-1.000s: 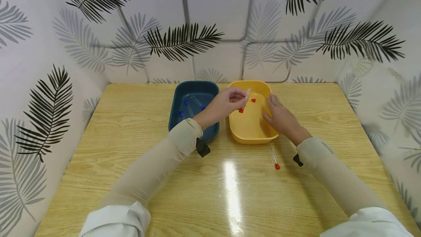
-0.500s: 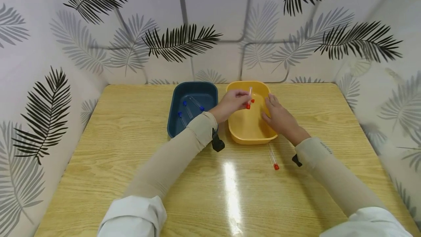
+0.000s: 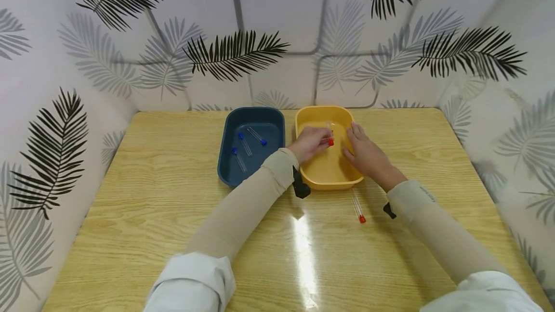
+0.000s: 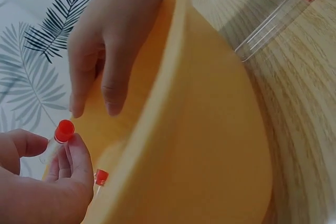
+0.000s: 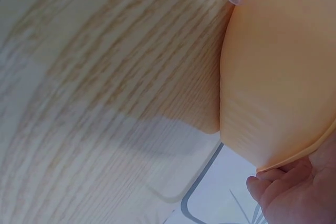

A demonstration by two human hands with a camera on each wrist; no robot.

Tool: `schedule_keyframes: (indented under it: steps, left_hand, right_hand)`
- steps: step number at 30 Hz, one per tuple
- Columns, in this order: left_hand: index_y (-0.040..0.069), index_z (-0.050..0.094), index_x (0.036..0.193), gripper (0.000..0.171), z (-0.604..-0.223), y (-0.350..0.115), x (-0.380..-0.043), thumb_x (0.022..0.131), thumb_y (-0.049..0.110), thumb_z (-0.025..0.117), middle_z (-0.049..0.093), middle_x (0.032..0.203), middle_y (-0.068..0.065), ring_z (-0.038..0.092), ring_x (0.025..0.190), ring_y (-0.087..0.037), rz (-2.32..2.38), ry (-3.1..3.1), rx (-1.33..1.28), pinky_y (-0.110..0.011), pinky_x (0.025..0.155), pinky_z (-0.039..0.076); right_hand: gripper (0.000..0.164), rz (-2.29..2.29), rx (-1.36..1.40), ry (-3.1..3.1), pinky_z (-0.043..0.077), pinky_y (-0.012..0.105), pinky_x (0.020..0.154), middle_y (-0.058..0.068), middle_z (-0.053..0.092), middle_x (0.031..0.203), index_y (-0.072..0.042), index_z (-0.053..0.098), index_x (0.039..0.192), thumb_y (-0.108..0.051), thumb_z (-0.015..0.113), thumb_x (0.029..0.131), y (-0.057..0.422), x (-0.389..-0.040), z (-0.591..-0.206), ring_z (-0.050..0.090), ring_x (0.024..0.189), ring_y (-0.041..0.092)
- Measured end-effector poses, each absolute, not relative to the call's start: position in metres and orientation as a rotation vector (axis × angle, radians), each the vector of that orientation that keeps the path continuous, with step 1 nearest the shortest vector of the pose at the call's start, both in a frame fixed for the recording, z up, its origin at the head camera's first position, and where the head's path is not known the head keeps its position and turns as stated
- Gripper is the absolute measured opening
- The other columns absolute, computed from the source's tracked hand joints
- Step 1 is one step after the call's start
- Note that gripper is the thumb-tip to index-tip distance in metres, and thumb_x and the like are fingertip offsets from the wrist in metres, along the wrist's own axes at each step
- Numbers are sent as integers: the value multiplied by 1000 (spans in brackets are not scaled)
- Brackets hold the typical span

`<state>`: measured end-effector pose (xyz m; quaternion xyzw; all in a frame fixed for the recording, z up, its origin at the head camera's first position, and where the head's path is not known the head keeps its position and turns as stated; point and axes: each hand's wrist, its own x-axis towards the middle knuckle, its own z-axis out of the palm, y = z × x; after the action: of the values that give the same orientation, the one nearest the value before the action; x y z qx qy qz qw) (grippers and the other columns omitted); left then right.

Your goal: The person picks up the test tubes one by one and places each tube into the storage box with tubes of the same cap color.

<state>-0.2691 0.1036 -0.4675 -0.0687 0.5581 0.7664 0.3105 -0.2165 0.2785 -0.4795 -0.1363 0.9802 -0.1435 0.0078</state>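
My left hand (image 3: 310,143) pinches a clear test tube with a red cap (image 4: 64,130) between thumb and fingers. It is over the inside of the yellow bin (image 3: 329,177). Another red-capped test tube (image 4: 101,177) lies in that bin, mostly hidden by the hand and the near wall. At the bin's right side my right hand (image 3: 370,155) holds the rim, thumb inside and fingers over the edge; its fingertips (image 5: 257,184) show at the rim in the right wrist view.
Left of the yellow bin stands a dark blue bin (image 3: 222,158) holding three blue-capped test tubes (image 3: 244,144). On the wooden table (image 3: 151,196), just before the yellow bin, lie red-capped tubes (image 3: 358,208), their exact number unclear. A patterned wall (image 3: 277,81) borders the table's back.
My left hand has moved right and slightly down over the yellow bin, carrying the red-capped test tube. The blue bin's tubes are now fully uncovered. My right hand stays at the rim.
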Motion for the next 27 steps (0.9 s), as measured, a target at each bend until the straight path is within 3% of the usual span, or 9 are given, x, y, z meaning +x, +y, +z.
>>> schedule_keyframes:
  steps: [6,16,22,27]
  left_hand:
    - [-12,53,122,35,-479,113,-268,92,4,53,58,90,-8,58,76,-13,2005,1476,-232,-28,83,50]
    - [-12,57,116,29,-486,117,-265,90,1,53,55,76,-5,58,72,-14,1945,1583,-308,-32,85,50]
    - [-11,59,108,23,-486,118,-263,90,2,53,57,76,-7,62,75,-18,1924,1668,-345,-33,81,52]
    - [-8,60,102,16,-488,122,-260,90,3,56,63,85,-12,66,84,-23,1925,1739,-402,-32,76,54]
  right_hand:
    - [61,-447,-441,3086,23,51,107,28,16,148,12,26,140,-20,51,95,279,-216,-480,15,137,39]
    - [60,-441,-434,3084,21,50,107,28,16,149,12,26,141,-17,51,95,279,-214,-479,14,137,38]
    - [62,-421,-401,3084,21,49,108,26,15,150,11,25,142,-18,52,95,279,-214,-480,13,138,36]
    - [63,-409,-388,3081,22,49,108,25,15,150,10,24,142,-19,52,94,278,-214,-481,13,138,35]
